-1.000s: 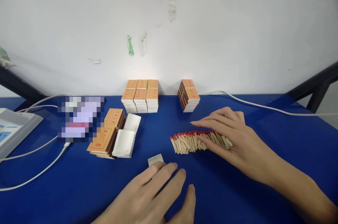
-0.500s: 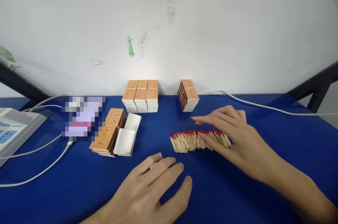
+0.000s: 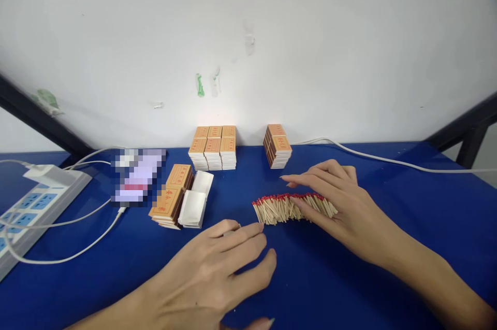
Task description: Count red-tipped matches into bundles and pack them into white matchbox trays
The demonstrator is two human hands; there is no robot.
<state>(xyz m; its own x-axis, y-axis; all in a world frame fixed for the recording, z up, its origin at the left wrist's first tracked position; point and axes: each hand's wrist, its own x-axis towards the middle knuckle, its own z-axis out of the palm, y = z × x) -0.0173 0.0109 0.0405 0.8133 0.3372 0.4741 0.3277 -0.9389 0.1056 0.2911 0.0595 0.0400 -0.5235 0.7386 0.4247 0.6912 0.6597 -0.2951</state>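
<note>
A row of red-tipped matches [image 3: 275,211] lies on the blue table. Over its right part is my right hand [image 3: 341,205], thumb and fingers apart, the thumb tip at the matches; no match shows clearly in its grip. Nearer me, my left hand [image 3: 217,268] reaches in palm down with its fingers spread. A small pale piece [image 3: 232,230] peeks out beneath those fingers, mostly hidden, so I cannot tell whether they touch it. Left of the matches, white matchbox trays [image 3: 193,208] stand against stacked orange matchbox covers [image 3: 166,204].
By the wall stand a wide block of matchboxes [image 3: 205,147] and a narrower stack [image 3: 281,144]. A blurred-out phone [image 3: 142,177] with a cable lies left, beside a power strip [image 3: 37,200]. A white cable [image 3: 373,155] runs along the back right.
The view has tilted up and turned slightly left, showing more of the power strip. My left hand's thumb now shows at the bottom edge. My right hand stays over the matches.
</note>
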